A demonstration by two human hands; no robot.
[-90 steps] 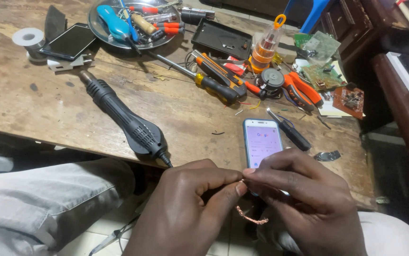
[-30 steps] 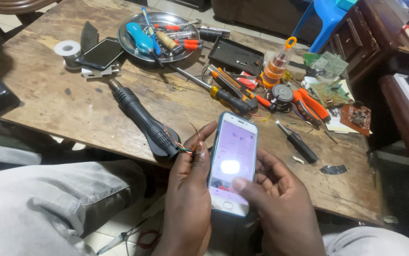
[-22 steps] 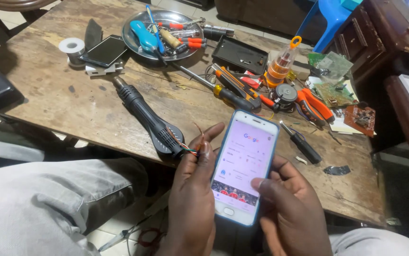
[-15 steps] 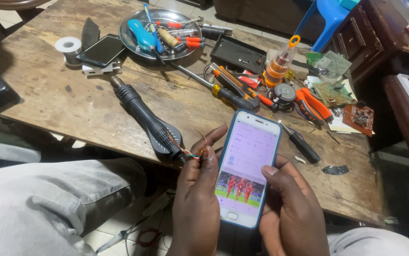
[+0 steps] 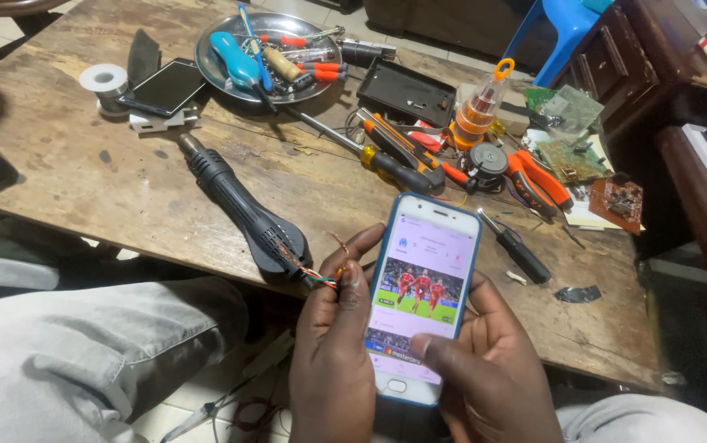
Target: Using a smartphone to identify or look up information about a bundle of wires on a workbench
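Note:
Both my hands hold a smartphone (image 5: 421, 295) in a blue case, its screen lit with a picture of players on a green field. My left hand (image 5: 333, 353) wraps the phone's left edge and also pinches thin coloured wires (image 5: 325, 279) against it. My right hand (image 5: 493, 373) cups the phone from the right, thumb lying across the lower screen. The wires run from the cut end of a black hot-air handle (image 5: 239, 209) lying on the wooden table (image 5: 66, 180).
A metal tray (image 5: 214, 66) with tools stands at the back, beside a second phone (image 5: 165, 86) and a solder spool (image 5: 103, 80). Screwdrivers (image 5: 394, 160), orange pliers (image 5: 538, 180), circuit boards (image 5: 575, 156) and a black screwdriver (image 5: 517, 246) lie at right. My grey-trousered knee (image 5: 83, 353) is at lower left.
Three seconds ago the phone lay on the table while both hands worked a small wire. Both hands have since picked the phone up, and its screen content has kept changing.

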